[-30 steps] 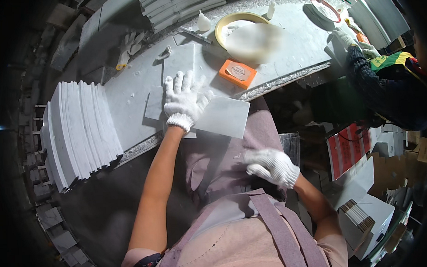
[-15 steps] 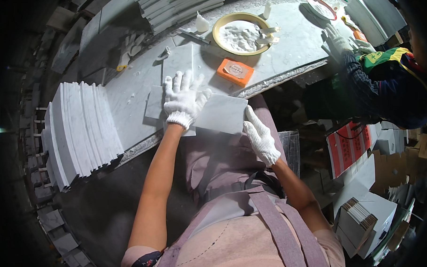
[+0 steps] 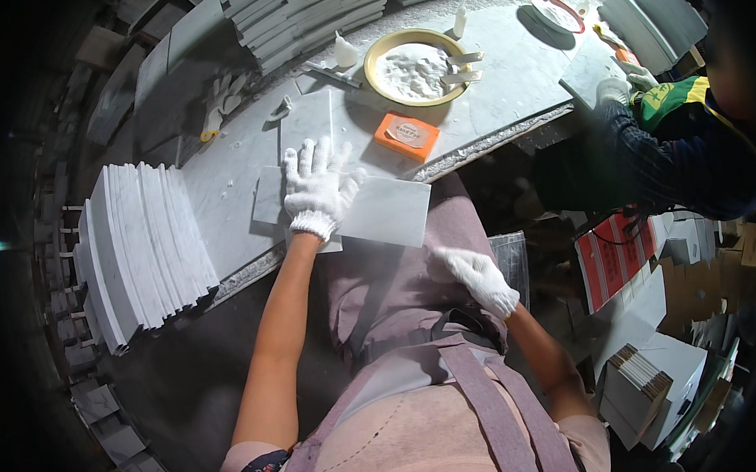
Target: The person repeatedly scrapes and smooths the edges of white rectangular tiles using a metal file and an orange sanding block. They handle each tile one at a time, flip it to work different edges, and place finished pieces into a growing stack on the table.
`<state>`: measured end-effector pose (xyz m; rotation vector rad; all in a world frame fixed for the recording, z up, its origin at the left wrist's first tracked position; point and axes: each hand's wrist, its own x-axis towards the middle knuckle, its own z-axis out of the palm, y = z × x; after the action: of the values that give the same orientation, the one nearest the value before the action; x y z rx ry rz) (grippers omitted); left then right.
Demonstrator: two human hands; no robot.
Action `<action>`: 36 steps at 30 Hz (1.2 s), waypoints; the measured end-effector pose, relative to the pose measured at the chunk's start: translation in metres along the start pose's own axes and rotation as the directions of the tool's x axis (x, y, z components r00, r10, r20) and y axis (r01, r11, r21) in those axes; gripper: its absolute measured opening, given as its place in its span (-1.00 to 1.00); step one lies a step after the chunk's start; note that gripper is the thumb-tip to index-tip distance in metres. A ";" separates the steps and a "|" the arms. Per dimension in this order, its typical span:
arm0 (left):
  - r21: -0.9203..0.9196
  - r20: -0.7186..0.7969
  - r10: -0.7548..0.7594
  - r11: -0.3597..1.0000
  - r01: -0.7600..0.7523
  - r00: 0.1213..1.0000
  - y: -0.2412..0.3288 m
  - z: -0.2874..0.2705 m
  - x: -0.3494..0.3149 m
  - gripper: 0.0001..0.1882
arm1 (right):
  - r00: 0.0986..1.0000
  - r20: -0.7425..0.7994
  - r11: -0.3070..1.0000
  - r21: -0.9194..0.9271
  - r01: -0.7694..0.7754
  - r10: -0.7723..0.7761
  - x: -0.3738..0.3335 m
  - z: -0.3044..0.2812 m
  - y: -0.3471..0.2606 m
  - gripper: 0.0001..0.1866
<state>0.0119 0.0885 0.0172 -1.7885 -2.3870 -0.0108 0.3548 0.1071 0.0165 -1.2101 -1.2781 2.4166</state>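
My left hand (image 3: 320, 188), in a white knit glove, lies flat with fingers spread on a pale grey marble tile (image 3: 390, 212). That tile sits crosswise over another tile (image 3: 307, 115), and its right end juts past the table's front edge above my lap. Near my right thigh, apart from the tile, is my gloved right hand (image 3: 479, 281); it holds nothing, its fingers stretched out and slightly blurred at the tips. Beyond the tiles, an orange block (image 3: 406, 136) with a pale label rests on the stone tabletop (image 3: 506, 90).
A yellow basin (image 3: 372, 70) of white paste with scrapers stands behind the orange block, beside a white squeeze bottle (image 3: 345, 50). Stacked tiles (image 3: 145, 244) stand on edge at the left. On the right a co-worker's gloved hand (image 3: 613, 91) touches another tile (image 3: 587, 75).
My right hand has left the tile's right end and moved down toward my thigh. My left hand stays on the tile. The co-worker's hands have shifted on their tile.
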 end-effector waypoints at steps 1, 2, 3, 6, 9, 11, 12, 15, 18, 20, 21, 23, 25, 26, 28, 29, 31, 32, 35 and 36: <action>-0.002 0.002 -0.001 1.000 0.001 1.000 0.000 0.001 0.000 -0.35 | 0.997 -0.049 0.994 0.092 0.064 -0.060 0.009 0.003 0.004 -0.47; -0.003 -0.007 0.003 1.000 -0.003 1.000 -0.001 0.002 -0.001 -0.35 | 0.995 -0.025 0.978 0.181 0.103 -0.100 0.018 0.004 0.008 -0.42; -0.015 -0.054 0.019 1.000 -0.019 0.998 -0.001 0.003 -0.001 -0.35 | 0.992 -0.037 0.960 0.251 0.126 -0.121 0.027 0.004 0.013 -0.36; -0.051 -0.088 0.039 0.998 -0.044 0.995 -0.003 0.006 -0.001 -0.34 | 0.961 0.106 0.788 0.600 0.142 -0.254 0.067 0.010 0.031 -0.36; -0.035 -0.178 0.081 0.995 -0.088 0.981 -0.004 0.006 -0.001 -0.35 | 0.970 0.193 0.748 0.663 -0.019 -0.146 0.100 0.012 0.038 -0.53; -0.047 -0.172 0.067 0.996 -0.076 0.983 -0.004 0.006 -0.001 -0.36 | 0.968 0.247 0.684 0.714 -0.147 -0.050 0.119 0.020 0.034 -0.59; -0.032 -0.171 0.059 0.997 -0.065 0.983 -0.003 0.007 0.000 -0.37 | 0.937 0.318 0.676 0.724 -0.140 -0.146 0.125 0.024 0.030 -0.59; -0.009 -0.212 0.052 0.998 -0.055 0.976 -0.003 0.009 -0.002 -0.37 | 0.961 0.160 0.969 0.143 0.203 -0.225 0.124 0.027 0.021 -0.48; 0.017 -0.246 0.084 0.996 -0.083 0.966 0.004 0.010 -0.011 -0.36 | 0.995 0.093 0.962 0.274 0.014 -0.041 0.121 0.020 0.030 -0.36; -0.009 -0.232 0.130 0.991 -0.136 0.964 0.018 0.007 -0.027 -0.34 | 0.970 0.110 0.975 0.062 0.213 -0.219 0.132 0.015 0.048 -0.30; -0.006 -0.190 0.173 0.984 -0.177 0.966 0.029 0.003 -0.037 -0.30 | 0.960 0.121 0.965 -0.030 0.259 -0.254 0.142 0.012 0.060 -0.38; -0.001 -0.116 0.257 0.966 -0.259 0.959 0.056 -0.008 -0.063 -0.27 | 0.871 0.184 0.858 -0.168 0.485 -0.456 0.163 0.006 0.085 -0.48; -0.177 -0.132 0.330 0.920 -0.350 0.935 0.087 -0.023 -0.090 -0.27 | 0.741 0.167 0.652 -0.380 0.657 -0.650 0.176 0.003 0.102 -0.52; -0.354 -0.129 0.414 0.830 -0.432 0.901 0.101 -0.030 -0.100 -0.29 | 0.767 0.143 0.705 -0.319 0.634 -0.626 0.178 0.000 0.103 -0.53; -0.595 -0.095 0.608 0.601 -0.534 0.789 0.112 -0.045 -0.106 -0.39 | 0.892 0.131 0.900 0.014 0.435 -0.433 0.168 -0.001 0.095 -0.55; -0.683 -0.113 0.694 0.466 -0.563 0.711 0.115 -0.051 -0.107 -0.45 | 0.948 0.196 0.942 0.274 0.194 -0.252 0.158 -0.003 0.083 -0.56; -0.728 -0.253 0.608 0.393 -0.562 0.753 0.116 -0.057 -0.104 -0.68 | 0.953 0.292 0.871 0.486 -0.072 -0.084 0.131 0.000 0.051 -0.58; -0.764 -0.292 0.541 0.364 -0.533 0.789 0.115 -0.059 -0.103 -0.72 | 0.947 0.303 0.866 0.496 -0.061 -0.106 0.115 0.005 0.036 -0.58; -0.768 -0.316 0.514 0.354 -0.533 0.797 0.109 -0.056 -0.109 -0.77 | 0.956 0.263 0.932 0.361 0.030 -0.133 0.089 0.023 -0.003 -0.54; -0.793 -0.294 0.515 0.339 -0.506 0.806 0.108 -0.053 -0.112 -0.76 | 0.932 0.243 0.964 0.085 0.254 -0.267 0.085 0.025 -0.012 -0.60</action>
<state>0.1524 0.0071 0.0451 -2.8671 -1.7179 -1.3330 0.2776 0.1387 -0.0162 -0.6812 -1.3333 2.4431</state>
